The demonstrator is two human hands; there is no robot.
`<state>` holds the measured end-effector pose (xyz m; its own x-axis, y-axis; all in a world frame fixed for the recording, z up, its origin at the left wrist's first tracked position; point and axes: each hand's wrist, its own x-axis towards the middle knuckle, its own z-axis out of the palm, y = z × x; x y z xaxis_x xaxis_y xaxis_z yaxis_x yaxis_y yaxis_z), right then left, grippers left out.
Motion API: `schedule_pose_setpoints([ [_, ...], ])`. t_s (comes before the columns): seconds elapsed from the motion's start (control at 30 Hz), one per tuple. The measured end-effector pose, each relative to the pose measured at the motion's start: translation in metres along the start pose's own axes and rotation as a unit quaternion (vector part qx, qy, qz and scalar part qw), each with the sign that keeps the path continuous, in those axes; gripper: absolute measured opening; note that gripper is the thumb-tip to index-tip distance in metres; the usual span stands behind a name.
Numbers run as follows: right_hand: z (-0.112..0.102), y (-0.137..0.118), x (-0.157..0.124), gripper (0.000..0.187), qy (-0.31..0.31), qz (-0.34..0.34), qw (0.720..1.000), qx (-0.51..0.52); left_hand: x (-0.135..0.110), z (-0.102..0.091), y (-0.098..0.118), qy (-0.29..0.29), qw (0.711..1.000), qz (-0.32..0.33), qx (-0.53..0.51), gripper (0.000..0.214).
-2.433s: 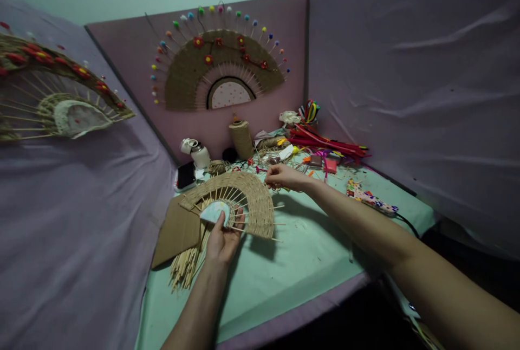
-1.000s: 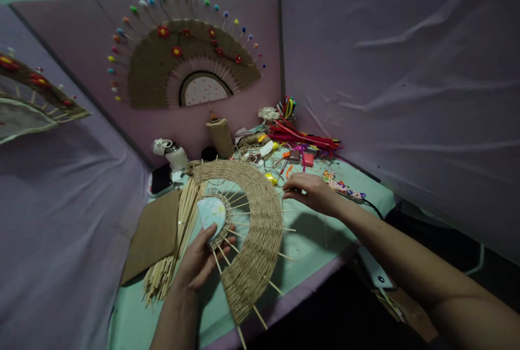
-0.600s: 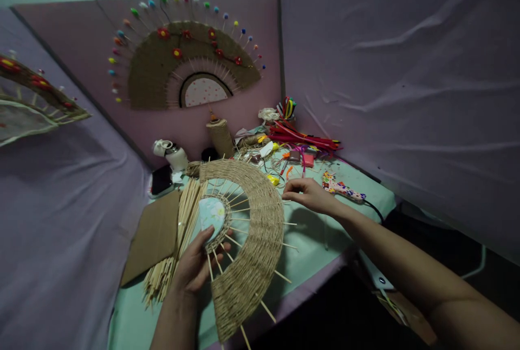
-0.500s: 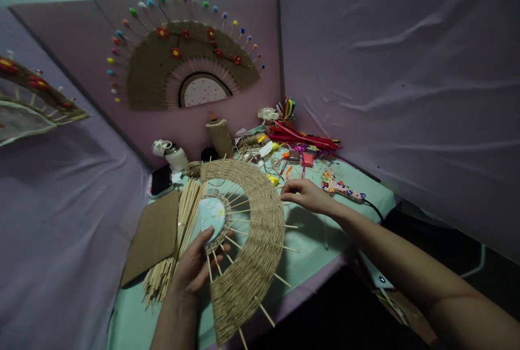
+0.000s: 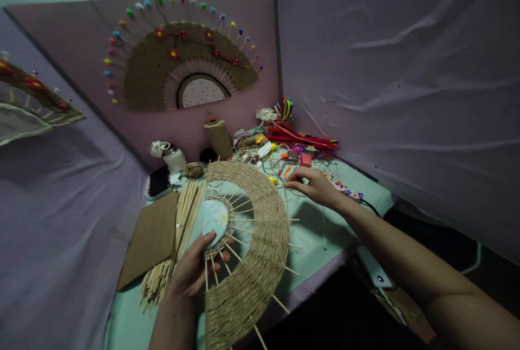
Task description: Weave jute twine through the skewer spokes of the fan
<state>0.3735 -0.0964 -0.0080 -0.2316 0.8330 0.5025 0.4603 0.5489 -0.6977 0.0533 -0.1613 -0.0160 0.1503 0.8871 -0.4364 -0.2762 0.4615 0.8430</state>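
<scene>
My left hand [image 5: 197,266] grips a half-round woven fan [image 5: 260,274] by its inner hub, with the thumb on the light blue floral centre [image 5: 215,217] and fingers behind. Thin wooden sticks radiate from the hub through a broad band of twine weaving, their ends poking past the outer edge. Just off the fan's upper right edge, my right hand [image 5: 311,185] is closed in a pinch. A thin strand, apparently twine, runs down from its fingertips toward the fan's edge. The patterned glue gun [image 5: 347,192] lies partly hidden behind the right hand.
Left of the fan lie a bundle of sticks [image 5: 184,225] and a cardboard sheet [image 5: 150,239]. Behind stand a twine spool [image 5: 218,138] and a white bottle [image 5: 174,157]. Red pipe cleaners [image 5: 300,136] lie at the back. A decorated fan [image 5: 146,73] hangs on the back panel.
My right hand has lifted slightly up and away from the fan's edge. The fan has shifted a little right and turned slightly in my left hand.
</scene>
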Motion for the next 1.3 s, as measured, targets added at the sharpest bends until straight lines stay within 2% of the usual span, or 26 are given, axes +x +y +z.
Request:
schedule_pose_setpoints([
  [0.13,-0.006,0.000,0.003,0.020,-0.008,-0.016,1.000,-0.006,0.000,-0.003,-0.003,-0.015,1.000,0.003,0.016,0.029],
  [0.33,0.001,0.007,0.005,0.025,-0.073,0.076,0.989,0.100,-0.004,-0.002,-0.002,-0.037,0.999,-0.010,0.021,0.029],
  [0.47,0.013,0.012,0.004,0.030,-0.095,0.151,0.964,0.198,-0.006,-0.002,-0.002,-0.035,0.999,-0.004,0.007,0.034],
  [0.57,0.016,0.011,0.004,0.031,-0.117,0.178,0.943,0.256,-0.006,-0.004,-0.003,-0.036,0.999,-0.012,0.006,0.041],
  [0.67,0.011,0.008,0.007,0.028,-0.110,0.168,0.944,0.261,-0.005,-0.005,-0.003,-0.039,0.999,-0.012,0.006,0.046],
  [0.77,0.002,0.006,0.009,0.025,-0.086,0.149,0.958,0.231,-0.005,-0.005,-0.003,-0.037,0.999,-0.012,0.009,0.048],
  [0.97,-0.008,0.009,0.010,0.020,-0.078,0.063,0.986,0.129,-0.006,-0.008,-0.005,-0.043,0.999,-0.012,0.029,0.048],
  [1.1,-0.010,0.008,0.011,0.021,-0.078,0.025,0.993,0.088,-0.005,-0.008,-0.006,-0.053,0.998,-0.014,0.042,0.048],
  [1.3,-0.018,-0.002,0.011,0.021,-0.052,0.013,0.996,0.074,-0.008,-0.004,-0.003,-0.048,0.997,-0.029,0.048,0.047],
])
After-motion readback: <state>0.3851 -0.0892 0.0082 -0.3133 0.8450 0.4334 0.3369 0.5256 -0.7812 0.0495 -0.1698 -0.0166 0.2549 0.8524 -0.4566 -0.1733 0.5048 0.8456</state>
